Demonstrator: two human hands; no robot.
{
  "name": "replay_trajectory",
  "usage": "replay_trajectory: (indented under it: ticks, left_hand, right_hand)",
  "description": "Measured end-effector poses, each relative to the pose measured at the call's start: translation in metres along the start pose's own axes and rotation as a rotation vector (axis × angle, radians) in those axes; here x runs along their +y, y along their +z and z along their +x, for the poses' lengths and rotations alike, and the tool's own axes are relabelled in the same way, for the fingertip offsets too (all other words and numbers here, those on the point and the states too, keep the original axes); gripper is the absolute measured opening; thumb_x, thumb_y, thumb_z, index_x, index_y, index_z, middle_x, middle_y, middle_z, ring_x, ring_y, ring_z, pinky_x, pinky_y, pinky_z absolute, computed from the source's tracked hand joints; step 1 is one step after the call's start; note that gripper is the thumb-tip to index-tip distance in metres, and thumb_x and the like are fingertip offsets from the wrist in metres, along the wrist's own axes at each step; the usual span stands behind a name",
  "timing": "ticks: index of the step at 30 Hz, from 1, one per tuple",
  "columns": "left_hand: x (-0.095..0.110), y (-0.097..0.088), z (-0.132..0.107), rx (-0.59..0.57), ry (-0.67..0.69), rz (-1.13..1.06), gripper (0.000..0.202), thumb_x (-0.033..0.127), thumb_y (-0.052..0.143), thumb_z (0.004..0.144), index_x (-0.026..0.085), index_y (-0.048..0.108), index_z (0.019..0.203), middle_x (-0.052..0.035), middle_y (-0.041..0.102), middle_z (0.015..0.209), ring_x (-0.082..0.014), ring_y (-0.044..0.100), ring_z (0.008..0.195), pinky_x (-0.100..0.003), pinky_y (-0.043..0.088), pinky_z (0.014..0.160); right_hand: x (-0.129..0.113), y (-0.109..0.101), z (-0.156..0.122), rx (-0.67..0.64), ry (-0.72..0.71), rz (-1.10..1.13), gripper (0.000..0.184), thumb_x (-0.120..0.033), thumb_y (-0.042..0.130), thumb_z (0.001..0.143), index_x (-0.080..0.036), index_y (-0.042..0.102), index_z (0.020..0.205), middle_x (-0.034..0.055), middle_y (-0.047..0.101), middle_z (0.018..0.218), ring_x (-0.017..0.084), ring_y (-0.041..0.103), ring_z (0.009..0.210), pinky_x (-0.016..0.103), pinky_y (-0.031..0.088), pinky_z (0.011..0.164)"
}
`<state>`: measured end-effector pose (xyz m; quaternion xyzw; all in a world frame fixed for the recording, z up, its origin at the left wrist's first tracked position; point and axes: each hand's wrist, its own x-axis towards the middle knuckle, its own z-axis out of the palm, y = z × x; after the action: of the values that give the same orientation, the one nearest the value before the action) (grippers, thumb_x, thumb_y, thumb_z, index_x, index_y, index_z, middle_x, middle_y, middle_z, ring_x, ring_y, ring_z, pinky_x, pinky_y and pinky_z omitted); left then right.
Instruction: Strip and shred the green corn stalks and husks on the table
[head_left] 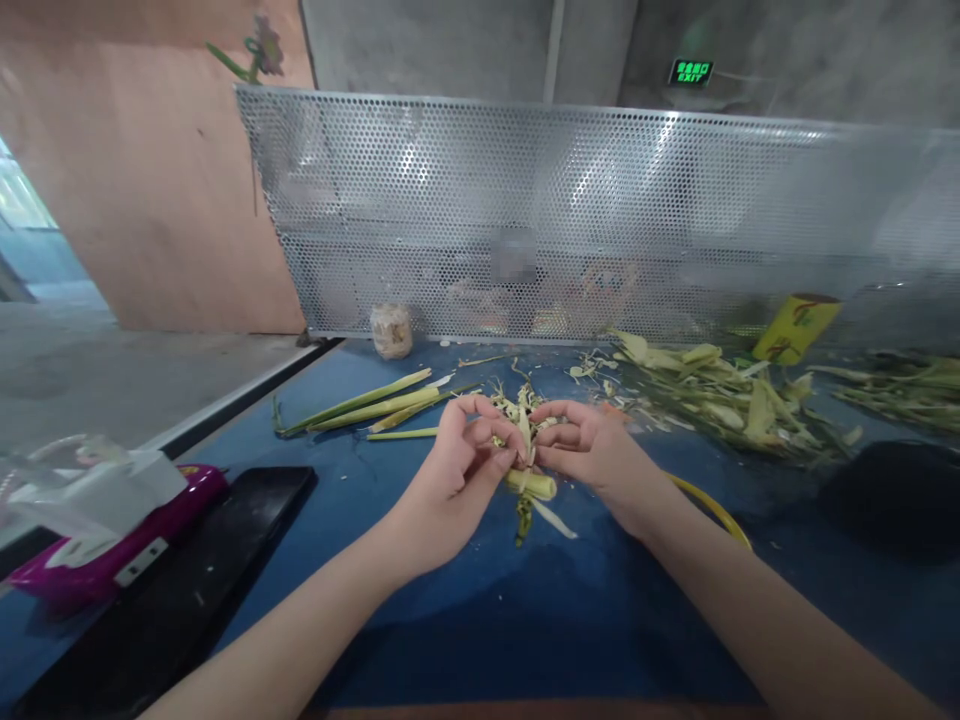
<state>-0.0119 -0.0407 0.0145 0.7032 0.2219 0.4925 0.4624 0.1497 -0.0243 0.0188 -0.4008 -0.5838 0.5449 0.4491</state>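
My left hand (457,470) and my right hand (596,455) meet over the middle of the blue table (480,630). Their fingers are closed round a pale leaf strip (525,432) that stands up between the fingertips. Just under them lies a short cut piece of green stalk (536,486). A thin whitish strip (555,518) and a dark green scrap (523,522) rest nearer to me. Behind the fingers is a heap of pale shreds (517,402), partly hidden by my hands.
Long green stalks (375,408) lie to the left. At right are a leaf pile (720,390), a yellow can (796,328) and a dark object (892,500). A jar (391,332) stands before the perforated metal panel (450,200). Near left sit a black slab (187,590) and a purple-white device (112,530).
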Motion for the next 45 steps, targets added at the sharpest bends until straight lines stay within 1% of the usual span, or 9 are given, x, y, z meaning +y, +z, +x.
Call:
replay_trajectory:
  ticks: [6, 10, 15, 21, 25, 31, 35, 40, 45]
  left_hand:
    - [0.0, 0.004, -0.004, 0.032, 0.032, 0.162, 0.018, 0.013, 0.036, 0.084, 0.024, 0.023, 0.091, 0.0001, 0.047, 0.085, -0.0064, 0.048, 0.063, -0.022, 0.045, 0.057]
    - [-0.006, 0.007, -0.008, -0.019, 0.217, 0.388, 0.021, 0.009, 0.035, 0.081, 0.024, 0.024, 0.092, -0.0032, 0.05, 0.088, -0.0073, 0.051, 0.064, -0.021, 0.043, 0.054]
    - [-0.01, 0.006, -0.008, -0.107, 0.398, 0.536, 0.014, 0.008, 0.035, 0.078, 0.021, 0.035, 0.073, -0.0044, 0.055, 0.083, -0.0099, 0.055, 0.068, -0.024, 0.045, 0.06]
    - [-0.001, 0.004, -0.012, -0.246, 0.43, 0.706, 0.013, 0.009, 0.037, 0.073, 0.021, 0.043, 0.075, -0.0002, 0.056, 0.074, -0.008, 0.049, 0.055, -0.023, 0.042, 0.057]
    - [-0.001, 0.006, -0.013, -0.222, 0.397, 0.756, 0.014, 0.01, 0.034, 0.074, 0.021, 0.044, 0.076, 0.0012, 0.053, 0.067, -0.0082, 0.045, 0.053, -0.022, 0.04, 0.054]
    - [-0.003, 0.007, -0.009, -0.336, 0.486, 0.887, 0.019, 0.006, 0.031, 0.072, 0.02, 0.044, 0.072, 0.0017, 0.045, 0.064, -0.0079, 0.037, 0.049, -0.019, 0.033, 0.046]
    - [-0.003, 0.007, -0.009, -0.328, 0.529, 1.002, 0.02, 0.004, 0.032, 0.07, 0.02, 0.044, 0.072, 0.0029, 0.041, 0.061, -0.0083, 0.033, 0.047, -0.018, 0.031, 0.043]
    - [-0.008, 0.006, -0.009, -0.31, 0.548, 1.097, 0.023, 0.002, 0.03, 0.07, 0.02, 0.044, 0.075, 0.0021, 0.046, 0.07, -0.0064, 0.032, 0.045, -0.017, 0.03, 0.041]
    - [-0.012, 0.0, -0.012, -0.246, 0.615, 1.091, 0.02, 0.003, 0.033, 0.073, 0.02, 0.043, 0.073, -0.0006, 0.049, 0.083, -0.0051, 0.041, 0.051, -0.016, 0.032, 0.044]
  right_hand:
    - [0.002, 0.003, -0.001, -0.003, 0.075, -0.008, 0.042, -0.024, 0.071, 0.057, -0.017, 0.047, 0.091, -0.0046, 0.057, 0.061, 0.005, 0.043, 0.046, 0.019, 0.028, 0.045]
    - [0.006, 0.005, -0.002, -0.069, 0.217, 0.126, 0.045, -0.021, 0.069, 0.055, -0.018, 0.047, 0.094, -0.005, 0.054, 0.063, 0.003, 0.039, 0.044, 0.019, 0.031, 0.045]
    - [0.009, 0.004, -0.004, -0.166, 0.346, 0.184, 0.045, -0.014, 0.068, 0.052, -0.019, 0.049, 0.094, -0.0036, 0.054, 0.067, 0.006, 0.048, 0.054, 0.018, 0.037, 0.049]
    - [0.01, 0.002, -0.001, -0.239, 0.294, 0.192, 0.057, -0.01, 0.067, 0.05, -0.018, 0.049, 0.103, -0.0035, 0.057, 0.071, 0.008, 0.052, 0.055, 0.018, 0.039, 0.049]
    - [0.011, 0.003, 0.004, -0.305, 0.187, 0.282, 0.05, -0.011, 0.066, 0.054, -0.017, 0.051, 0.101, -0.0051, 0.056, 0.065, 0.005, 0.05, 0.05, 0.016, 0.037, 0.045]
    - [0.008, 0.003, 0.003, -0.353, 0.101, 0.325, 0.038, -0.017, 0.062, 0.067, -0.019, 0.051, 0.103, -0.0041, 0.056, 0.065, 0.005, 0.05, 0.051, 0.015, 0.037, 0.044]
    - [0.007, 0.001, 0.001, -0.338, 0.082, 0.313, 0.032, -0.019, 0.062, 0.069, -0.019, 0.05, 0.099, -0.0023, 0.057, 0.071, 0.007, 0.053, 0.058, 0.018, 0.042, 0.051]
    - [0.008, 0.0, 0.002, -0.282, -0.096, 0.23, 0.027, -0.018, 0.062, 0.069, -0.019, 0.051, 0.094, -0.0014, 0.057, 0.073, 0.007, 0.053, 0.062, 0.017, 0.042, 0.054]
    - [0.008, -0.002, 0.003, -0.292, -0.015, 0.353, 0.025, -0.018, 0.062, 0.07, -0.02, 0.052, 0.093, -0.004, 0.054, 0.071, 0.004, 0.05, 0.053, 0.015, 0.042, 0.048]
